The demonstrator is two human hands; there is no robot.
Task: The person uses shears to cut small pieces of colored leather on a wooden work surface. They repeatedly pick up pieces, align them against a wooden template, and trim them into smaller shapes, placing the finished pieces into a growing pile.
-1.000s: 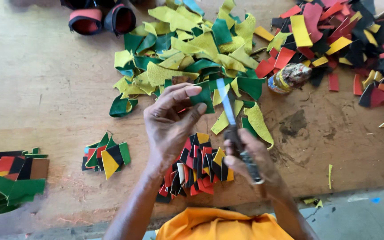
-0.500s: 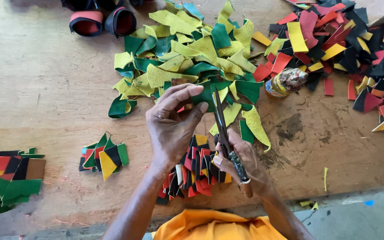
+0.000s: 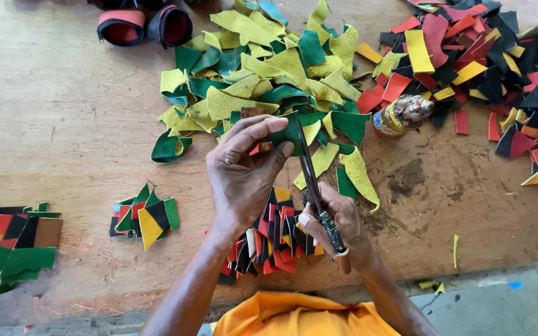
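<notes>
My left hand [image 3: 241,174] pinches a small green leather piece [image 3: 289,132] above the wooden table [image 3: 63,130]. My right hand [image 3: 337,227] grips a pair of dark scissors [image 3: 311,177], whose blades point up into that green piece. Under both hands lies a fan of cut red, black and yellow pieces [image 3: 272,239]. Just beyond my hands spreads a big heap of green and yellow leather scraps [image 3: 256,74].
A small stack of multicoloured triangles [image 3: 147,214] lies to the left, and another stack [image 3: 7,242] at the left edge. Red, black and yellow scraps [image 3: 487,62] fill the upper right. A small glue bottle [image 3: 403,115] lies on its side. Two red-lined shoe parts [image 3: 147,25] sit at the top.
The scissors have swung from leaning left to nearly upright, their blades now meeting the green piece. My left hand stays pinched on that piece.
</notes>
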